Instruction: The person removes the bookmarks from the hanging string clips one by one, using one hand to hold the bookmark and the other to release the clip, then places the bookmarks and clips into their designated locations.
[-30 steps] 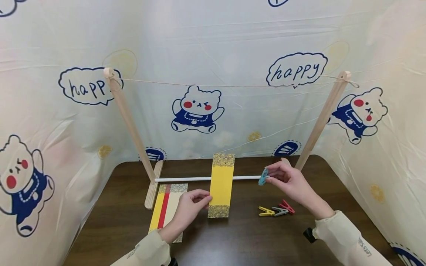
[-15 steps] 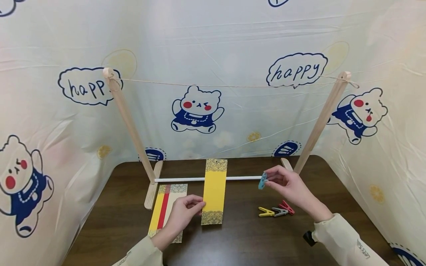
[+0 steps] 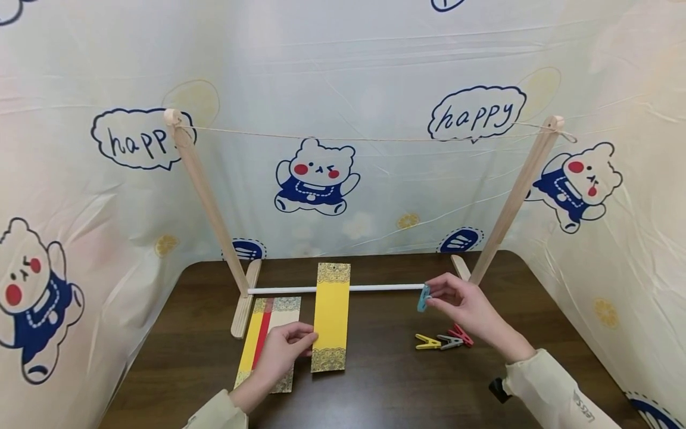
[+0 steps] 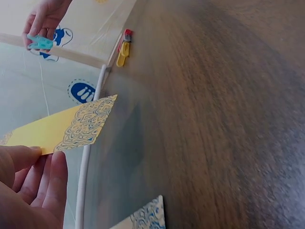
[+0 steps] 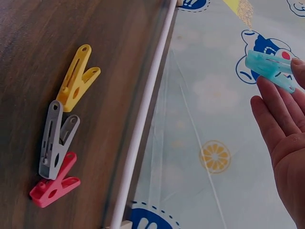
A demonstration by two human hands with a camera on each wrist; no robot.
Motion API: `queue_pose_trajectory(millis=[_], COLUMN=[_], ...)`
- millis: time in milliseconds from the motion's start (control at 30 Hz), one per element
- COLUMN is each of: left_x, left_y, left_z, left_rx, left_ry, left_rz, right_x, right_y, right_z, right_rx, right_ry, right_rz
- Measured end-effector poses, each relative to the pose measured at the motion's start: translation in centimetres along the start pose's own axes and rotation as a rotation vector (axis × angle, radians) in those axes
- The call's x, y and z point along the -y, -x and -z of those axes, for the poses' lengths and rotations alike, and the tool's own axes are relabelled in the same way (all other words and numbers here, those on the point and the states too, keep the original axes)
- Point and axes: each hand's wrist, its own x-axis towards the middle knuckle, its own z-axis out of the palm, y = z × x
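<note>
My left hand (image 3: 278,353) pinches a yellow card strip (image 3: 331,316) by its left edge, between thumb and fingers. Dark lace-like patterns band both ends of the strip, and a small hole shows near its top. The left wrist view shows the strip (image 4: 50,126) held up off the table. In my right hand (image 3: 462,302) is a light blue clothespin (image 3: 423,298), pinched at its handles; its body points away from the fingers in the right wrist view (image 5: 267,67). Yellow (image 5: 78,78), grey (image 5: 55,140) and red (image 5: 55,188) clothespins lie together on the table below the right hand.
Two wooden posts (image 3: 206,199) stand left and right with a thin string (image 3: 343,139) tied between their tops. A white rod (image 3: 386,288) joins their bases. Further patterned strips (image 3: 284,313), yellow, red and cream, lie partly under the left hand. A printed curtain (image 3: 386,71) hangs behind.
My left hand has moved left and toward me with the yellow strip. The right hand has lowered slightly, still holding the blue clothespin.
</note>
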Motion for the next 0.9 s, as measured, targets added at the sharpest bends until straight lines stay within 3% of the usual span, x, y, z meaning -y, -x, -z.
queue_pose_trajectory(millis=[233, 433, 900], left_x=[0.7, 1.3, 2.4], left_y=[0.2, 0.5, 1.0], left_z=[1.1, 2.2, 4.5], left_rx=[-0.023, -0.019, 0.074], left_ry=[-0.018, -0.007, -0.034], left_rz=[0.058, 0.089, 0.150], right_x=[-0.8, -1.2, -1.6], right_y=[0.3, 0.4, 0.9], right_z=[-0.2, -0.6, -1.0], right_rx=[0.013, -0.007, 0.004], right_ry=[-0.011, -0.002, 0.035], right_rz=[0.002, 0.064, 0.020])
